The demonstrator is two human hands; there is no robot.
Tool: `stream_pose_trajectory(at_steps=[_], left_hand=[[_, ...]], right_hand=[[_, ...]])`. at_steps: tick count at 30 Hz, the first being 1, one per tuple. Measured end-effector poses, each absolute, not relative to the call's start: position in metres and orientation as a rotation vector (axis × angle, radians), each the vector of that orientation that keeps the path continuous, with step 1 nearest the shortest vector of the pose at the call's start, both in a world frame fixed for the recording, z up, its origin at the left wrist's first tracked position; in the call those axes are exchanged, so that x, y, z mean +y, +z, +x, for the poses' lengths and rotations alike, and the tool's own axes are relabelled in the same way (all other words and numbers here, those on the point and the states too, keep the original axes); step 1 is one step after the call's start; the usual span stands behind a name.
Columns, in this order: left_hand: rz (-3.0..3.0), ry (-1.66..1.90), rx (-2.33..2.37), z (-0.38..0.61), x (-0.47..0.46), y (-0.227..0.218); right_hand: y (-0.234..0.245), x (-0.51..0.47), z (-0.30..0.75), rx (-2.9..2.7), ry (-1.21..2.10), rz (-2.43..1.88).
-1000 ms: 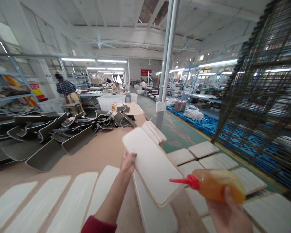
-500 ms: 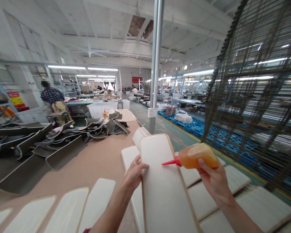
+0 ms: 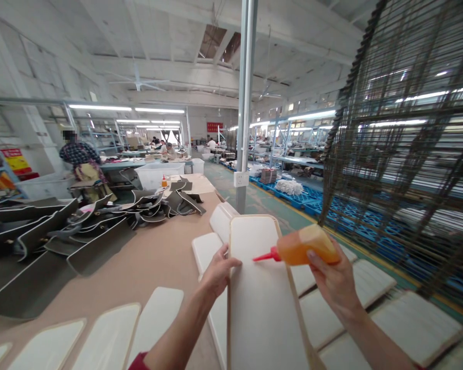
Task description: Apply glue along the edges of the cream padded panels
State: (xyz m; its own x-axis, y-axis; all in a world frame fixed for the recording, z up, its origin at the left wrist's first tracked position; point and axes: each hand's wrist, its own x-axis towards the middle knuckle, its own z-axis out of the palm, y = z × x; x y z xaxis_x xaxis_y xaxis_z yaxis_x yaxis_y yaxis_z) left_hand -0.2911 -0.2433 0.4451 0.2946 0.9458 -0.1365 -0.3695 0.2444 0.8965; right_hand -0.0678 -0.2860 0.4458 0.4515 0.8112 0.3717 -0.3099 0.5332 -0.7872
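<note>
Left hand (image 3: 217,273) pinches one long edge of a white panel (image 3: 266,308) in front of the person; right hand (image 3: 334,277) grasps an amber bottle (image 3: 303,246), its red nozzle (image 3: 272,254) over the panel's face. Whether the tip touches is unclear. Other white panels (image 3: 111,334) flank it, some on a brown table (image 3: 154,257) where dark curved pieces (image 3: 100,246) lie heaped.

A brown-topped table (image 3: 162,257) bears a heap of dark grey panels (image 3: 100,241) and a row of white boards (image 3: 110,336).
</note>
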Motion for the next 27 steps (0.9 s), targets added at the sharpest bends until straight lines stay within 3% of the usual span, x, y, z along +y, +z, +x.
stream_pose_trajectory(at_steps=[9,18,22,27], left_hand=[[0.897,1.076,0.833,-0.293,-0.226,0.444],[0.899,0.866,0.941,-0.257,-0.22,0.453],[0.952,0.889,1.071,-0.236,-0.21,0.463],[1.078,0.945,0.978,-0.184,-0.207,0.466]], right_hand=[[0.41,-0.312,-0.08,-0.978,0.88,-0.806],[0.435,-0.311,-0.061,-0.801,0.592,-0.757],[0.426,-0.349,-0.062,-0.727,0.657,-0.757],[0.418,-0.422,0.008,-0.36,0.43,-0.731]])
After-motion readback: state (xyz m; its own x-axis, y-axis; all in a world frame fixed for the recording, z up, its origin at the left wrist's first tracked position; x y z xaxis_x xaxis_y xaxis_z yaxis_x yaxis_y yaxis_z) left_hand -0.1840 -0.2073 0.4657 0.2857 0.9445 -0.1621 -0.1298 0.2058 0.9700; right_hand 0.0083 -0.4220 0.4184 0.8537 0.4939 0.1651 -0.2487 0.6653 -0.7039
